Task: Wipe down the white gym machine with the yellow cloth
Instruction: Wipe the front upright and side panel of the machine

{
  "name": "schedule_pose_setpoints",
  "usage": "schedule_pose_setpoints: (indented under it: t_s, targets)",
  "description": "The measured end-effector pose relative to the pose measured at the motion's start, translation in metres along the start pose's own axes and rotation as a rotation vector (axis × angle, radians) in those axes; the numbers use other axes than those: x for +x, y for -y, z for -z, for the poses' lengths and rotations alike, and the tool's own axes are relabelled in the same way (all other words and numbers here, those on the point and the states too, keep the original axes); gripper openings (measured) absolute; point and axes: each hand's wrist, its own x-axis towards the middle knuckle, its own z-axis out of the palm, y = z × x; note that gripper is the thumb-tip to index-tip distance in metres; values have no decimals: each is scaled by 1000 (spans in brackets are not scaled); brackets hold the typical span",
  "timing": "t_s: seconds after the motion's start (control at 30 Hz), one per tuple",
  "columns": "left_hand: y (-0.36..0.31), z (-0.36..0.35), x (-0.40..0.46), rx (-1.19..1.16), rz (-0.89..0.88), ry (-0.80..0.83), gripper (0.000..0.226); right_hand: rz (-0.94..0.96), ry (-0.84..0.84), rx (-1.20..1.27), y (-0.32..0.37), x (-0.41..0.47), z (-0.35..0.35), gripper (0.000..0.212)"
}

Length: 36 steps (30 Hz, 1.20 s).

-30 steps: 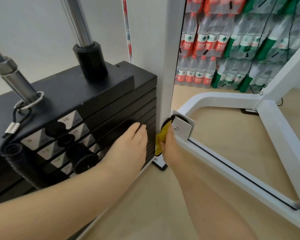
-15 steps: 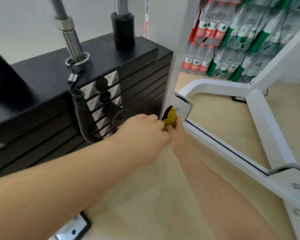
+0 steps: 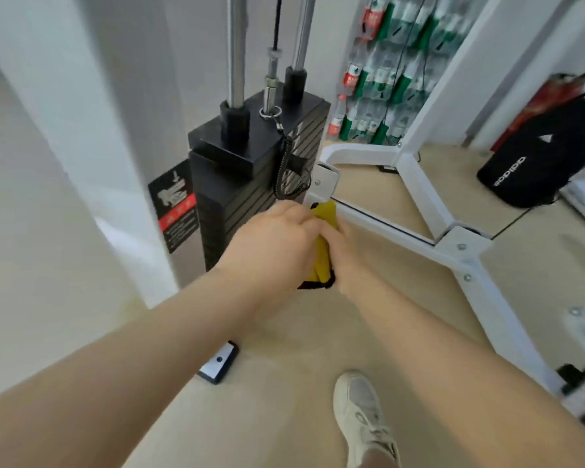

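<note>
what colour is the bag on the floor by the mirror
Black with white lettering: the bag, upper right of the head view.

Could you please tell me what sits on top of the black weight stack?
On the weight stack: two black collars around chrome rods, plus the ringed selector shaft.

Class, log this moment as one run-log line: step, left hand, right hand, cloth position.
step: regripping | left hand: grips yellow cloth | right hand: grips cloth | cloth: beside white frame, base of black weight stack

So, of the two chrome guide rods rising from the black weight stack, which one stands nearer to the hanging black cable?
The right chrome guide rod: the black cable hangs just left of it, while the left chrome guide rod stands farther off.
</note>
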Motion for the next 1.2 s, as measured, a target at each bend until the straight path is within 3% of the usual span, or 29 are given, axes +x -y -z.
schedule_pose_setpoints:
  t_s: [0.1,0.27,0.4,0.5,0.63,0.77,0.83,0.9,1.03,1.2]
  targets:
    - [3,33,-49,-161,173,23,32,-78,70,-2,15,-63,-31,16]
    - [-5,99,-108,-489,339,38,39,23,152,-93,56,-156,-79,14]
    - [-16,144,-145,-899,465,-51,27,26,208,-102,88,-201,-108,33]
    - [-9,168,-162,-935,563,-87,12,-23,242,-143,111,-213,-133,48]
    - [4,212,-171,-895,628,-122,9,56,234,-354,148,-221,-171,23]
    - [6,280,-180,-866,762,-146,10,51,257,-517,205,-246,-205,11]
    - [6,325,-184,-862,833,-151,8,31,294,-543,245,-263,-225,16]
    - [4,380,-188,-902,853,-151,5,72,323,-607,288,-277,-244,23]
    - [-6,495,-202,-1064,804,-95,12,128,329,-685,376,-305,-289,16]
    - [-6,599,-214,-1152,628,240,15,202,620,-767,452,-338,-347,14]
